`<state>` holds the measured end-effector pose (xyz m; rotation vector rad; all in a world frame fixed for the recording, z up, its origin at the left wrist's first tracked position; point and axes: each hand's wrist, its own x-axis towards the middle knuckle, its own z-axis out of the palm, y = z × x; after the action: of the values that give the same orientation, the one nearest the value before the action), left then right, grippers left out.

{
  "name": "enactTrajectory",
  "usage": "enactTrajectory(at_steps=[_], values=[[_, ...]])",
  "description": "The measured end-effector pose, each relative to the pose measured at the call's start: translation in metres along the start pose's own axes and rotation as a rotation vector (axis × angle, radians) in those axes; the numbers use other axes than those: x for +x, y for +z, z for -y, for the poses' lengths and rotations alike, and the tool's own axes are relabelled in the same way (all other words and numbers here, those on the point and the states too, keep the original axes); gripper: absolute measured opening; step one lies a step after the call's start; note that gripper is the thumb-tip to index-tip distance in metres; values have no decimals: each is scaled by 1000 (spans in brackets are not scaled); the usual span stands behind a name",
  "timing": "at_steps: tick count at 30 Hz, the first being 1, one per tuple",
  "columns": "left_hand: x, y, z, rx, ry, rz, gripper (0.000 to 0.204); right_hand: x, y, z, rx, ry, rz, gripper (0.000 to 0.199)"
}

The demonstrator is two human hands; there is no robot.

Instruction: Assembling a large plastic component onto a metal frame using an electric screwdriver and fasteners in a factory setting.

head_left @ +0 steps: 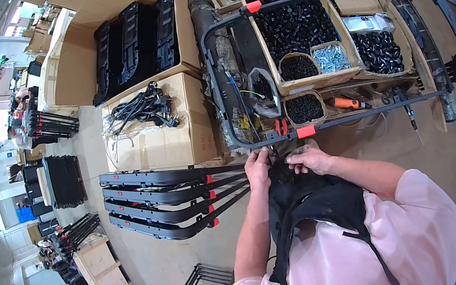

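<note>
Close in front of my dark apron, my left hand (257, 167) and my right hand (309, 159) work side by side at the near bar of a black tubular frame (378, 111). The fingers of my left hand are pinched together just below the bar, around a small dark piece too small to name. My right hand is also pinched, a little to the right; what it grips is hidden against the dark apron. A red clip (305, 131) sits on the bar just above my right hand. The frame rests over the workbench and its boxes.
Beyond the bar stand a box of black plastic caps (292, 22), a tray of silver screws (331, 58) and a bin of small black parts (304, 109). An orange-handled tool (348, 103) lies beside them. Left are stacked black frames (159, 216) and power cords (142, 109) on a carton (180, 141).
</note>
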<state>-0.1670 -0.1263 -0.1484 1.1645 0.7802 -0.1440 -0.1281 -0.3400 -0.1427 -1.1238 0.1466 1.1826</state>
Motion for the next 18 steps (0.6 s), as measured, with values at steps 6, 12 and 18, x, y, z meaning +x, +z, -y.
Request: enactTrajectory(at_steps=[6,12,18], values=[[-16,14,-26,-85,-92,-56,13,41,-2,-20,226,-7,-239,22],[-5,0,-21,-52,-112,-1,15,61,26,-7,268,-80,-173,18],[8,-14,-24,-1,-240,125,25,67,33,-7,318,-78,-159,17]])
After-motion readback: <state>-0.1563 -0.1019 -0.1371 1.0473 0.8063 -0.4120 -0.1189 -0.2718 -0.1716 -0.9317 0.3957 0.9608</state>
